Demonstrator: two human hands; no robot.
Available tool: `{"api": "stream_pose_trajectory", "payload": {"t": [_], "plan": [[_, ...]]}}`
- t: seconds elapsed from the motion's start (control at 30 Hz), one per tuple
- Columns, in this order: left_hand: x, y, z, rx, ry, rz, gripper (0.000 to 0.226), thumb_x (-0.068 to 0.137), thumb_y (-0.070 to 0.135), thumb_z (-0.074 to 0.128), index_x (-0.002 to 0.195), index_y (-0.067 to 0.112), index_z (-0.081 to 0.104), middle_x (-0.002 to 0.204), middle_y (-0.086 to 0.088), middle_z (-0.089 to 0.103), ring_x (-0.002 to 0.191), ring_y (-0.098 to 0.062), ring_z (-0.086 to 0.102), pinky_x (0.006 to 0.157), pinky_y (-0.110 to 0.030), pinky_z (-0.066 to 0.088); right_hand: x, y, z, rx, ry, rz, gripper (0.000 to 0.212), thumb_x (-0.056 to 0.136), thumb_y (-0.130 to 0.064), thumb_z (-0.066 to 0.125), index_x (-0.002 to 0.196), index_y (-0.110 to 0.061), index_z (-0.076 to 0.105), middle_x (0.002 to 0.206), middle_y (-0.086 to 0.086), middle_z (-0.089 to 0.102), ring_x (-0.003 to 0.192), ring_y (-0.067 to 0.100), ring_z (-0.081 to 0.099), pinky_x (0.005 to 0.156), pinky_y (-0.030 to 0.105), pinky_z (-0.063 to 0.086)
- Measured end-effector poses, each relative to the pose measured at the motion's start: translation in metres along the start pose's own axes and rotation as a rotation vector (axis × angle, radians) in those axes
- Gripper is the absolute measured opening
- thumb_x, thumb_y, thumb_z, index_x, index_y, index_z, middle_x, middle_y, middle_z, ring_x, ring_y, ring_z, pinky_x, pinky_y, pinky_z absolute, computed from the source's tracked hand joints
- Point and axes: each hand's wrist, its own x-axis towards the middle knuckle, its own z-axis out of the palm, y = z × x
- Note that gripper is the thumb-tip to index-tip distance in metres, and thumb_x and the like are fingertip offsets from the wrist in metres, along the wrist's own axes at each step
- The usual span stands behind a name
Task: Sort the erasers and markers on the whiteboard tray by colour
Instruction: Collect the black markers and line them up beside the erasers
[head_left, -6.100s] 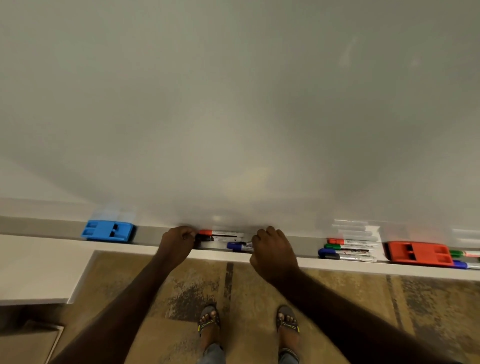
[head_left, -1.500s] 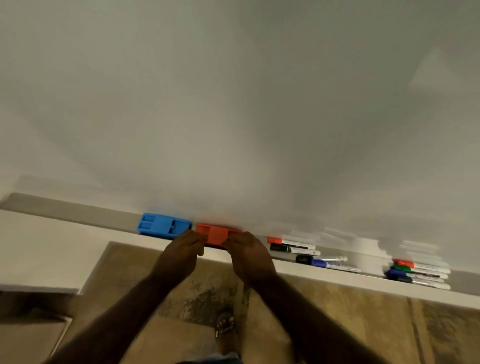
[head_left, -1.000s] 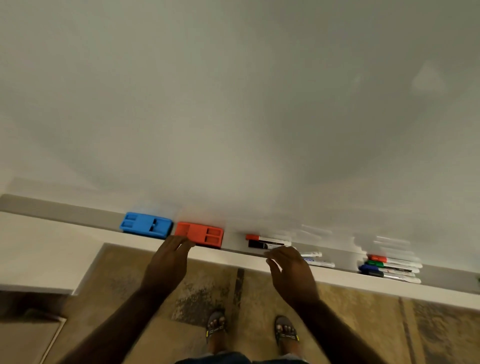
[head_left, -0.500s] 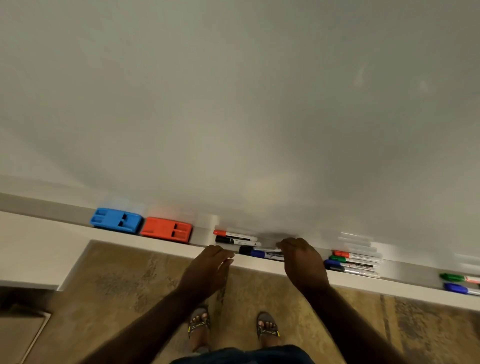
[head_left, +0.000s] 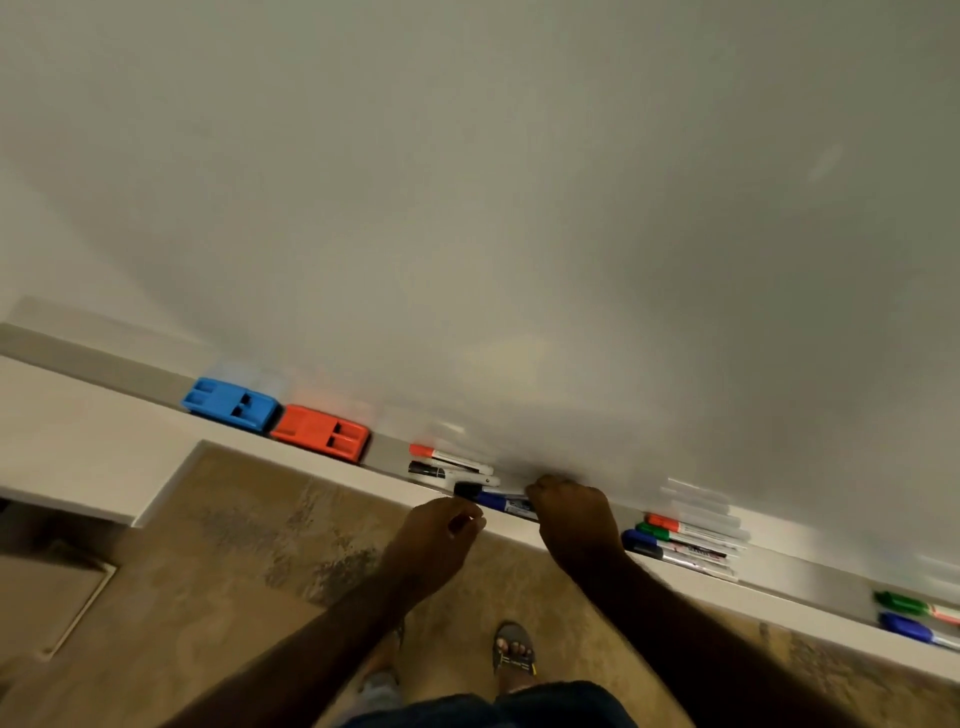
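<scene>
While my right hand (head_left: 571, 525) curls over the blue marker (head_left: 503, 503) on the tray (head_left: 831, 577), whether it grips is hidden; my left hand (head_left: 441, 540) hangs loosely curled, empty, just beside. Blue eraser (head_left: 231, 404) touches red eraser (head_left: 322, 432) at left.

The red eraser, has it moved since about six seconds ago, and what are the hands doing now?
The red eraser went from the tray's right end to beside the blue eraser and was let go. Both hands shifted right: the right hand now reaches the blue-capped marker on the tray, the left hand curled near it. The blue eraser and the other marker clusters stayed put.
</scene>
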Motion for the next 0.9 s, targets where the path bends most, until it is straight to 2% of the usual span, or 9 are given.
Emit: {"api": "stream_pose_trajectory", "payload": {"t": [0.13, 0.23, 0.3, 0.4, 0.47, 0.6, 0.7, 0.8, 0.9], "plan": [[-0.005, 0.011, 0.009, -0.076, 0.044, -0.069, 0.018, 0.098, 0.038, 0.06, 0.105, 0.026, 0.072, 0.094, 0.009, 0.073, 0.086, -0.005, 0.065, 0.082, -0.027, 0.056, 0.003, 0.005, -0.001, -0.002, 0.014, -0.048, 0.016, 0.092, -0.021, 0.062, 0.106, -0.019, 0.069, 0.103, 0.005, 0.071, 0.088, 0.027, 0.067, 0.073, 0.037, 0.053], [-0.009, 0.014, 0.013, -0.176, 0.1, -0.137, 0.019, 0.096, 0.043, 0.061, 0.093, 0.028, 0.073, 0.079, 0.009, 0.072, 0.077, -0.007, 0.067, 0.074, -0.027, 0.054, 0.002, 0.01, -0.001, 0.034, 0.042, -0.04, 0.02, 0.091, -0.025, 0.064, 0.11, -0.022, 0.067, 0.108, 0.002, 0.07, 0.09, 0.023, 0.066, 0.074, 0.035, 0.053], [-0.014, 0.013, 0.015, -0.265, 0.059, -0.19, 0.028, 0.097, 0.051, 0.056, 0.086, 0.029, 0.071, 0.074, 0.009, 0.071, 0.074, -0.007, 0.068, 0.07, -0.027, 0.054, -0.004, 0.012, -0.001, 0.074, 0.074, -0.023, 0.024, 0.088, -0.026, 0.067, 0.112, -0.023, 0.068, 0.11, 0.0, 0.071, 0.09, 0.021, 0.067, 0.073, 0.034, 0.054], [-0.021, 0.015, 0.02, -0.54, 0.039, -0.277, 0.03, 0.097, 0.049, 0.059, 0.093, 0.024, 0.075, 0.086, -0.001, 0.077, 0.087, -0.018, 0.073, 0.084, -0.04, 0.061, -0.018, 0.01, -0.009, 0.163, 0.125, 0.007, 0.032, 0.086, -0.029, 0.063, 0.116, -0.023, 0.069, 0.113, -0.001, 0.071, 0.092, 0.021, 0.069, 0.075, 0.036, 0.056], [-0.024, 0.018, 0.019, -0.794, 0.043, -0.298, 0.032, 0.094, 0.045, 0.065, 0.098, 0.016, 0.077, 0.094, -0.012, 0.078, 0.097, -0.025, 0.074, 0.091, -0.048, 0.06, -0.027, 0.001, -0.016, 0.228, 0.14, 0.003, 0.036, 0.088, -0.038, 0.058, 0.118, -0.021, 0.069, 0.114, -0.001, 0.072, 0.094, 0.021, 0.069, 0.078, 0.037, 0.056], [-0.028, 0.018, 0.007, -1.133, 0.064, -0.331, 0.033, 0.096, 0.033, 0.067, 0.111, 0.004, 0.072, 0.109, -0.018, 0.077, 0.108, -0.032, 0.073, 0.098, -0.046, 0.057, -0.035, -0.034, -0.022, 0.304, 0.119, -0.052, 0.03, 0.094, -0.042, 0.061, 0.121, -0.03, 0.066, 0.116, -0.009, 0.069, 0.098, 0.012, 0.065, 0.083, 0.03, 0.053], [-0.03, 0.01, -0.009, -1.238, 0.106, -0.331, 0.029, 0.1, 0.026, 0.061, 0.113, 0.003, 0.071, 0.111, -0.02, 0.076, 0.108, -0.035, 0.072, 0.097, -0.047, 0.056, -0.035, -0.061, -0.026, 0.345, 0.15, -0.066, 0.021, 0.097, -0.038, 0.062, 0.115, -0.03, 0.069, 0.111, -0.009, 0.071, 0.095, 0.011, 0.067, 0.08, 0.028, 0.052], [-0.031, -0.01, -0.027, -1.305, 0.131, -0.359, 0.03, 0.102, 0.022, 0.056, 0.119, -0.001, 0.068, 0.114, -0.024, 0.074, 0.109, -0.039, 0.071, 0.094, -0.047, 0.058, -0.023, -0.081, -0.032, 0.348, 0.254, -0.082, 0.015, 0.096, -0.035, 0.064, 0.105, -0.029, 0.074, 0.102, -0.009, 0.074, 0.087, 0.011, 0.069, 0.071, 0.028, 0.055], [-0.031, -0.032, -0.042, -1.324, 0.13, -0.371, 0.033, 0.104, 0.02, 0.053, 0.124, -0.004, 0.062, 0.117, -0.024, 0.073, 0.111, -0.04, 0.07, 0.095, -0.047, 0.058, 0.002, -0.087, -0.034, 0.293, 0.198, -0.072, 0.024, 0.095, -0.028, 0.062, 0.117, -0.027, 0.07, 0.114, -0.007, 0.072, 0.098, 0.013, 0.068, 0.078, 0.031, 0.055]]}}
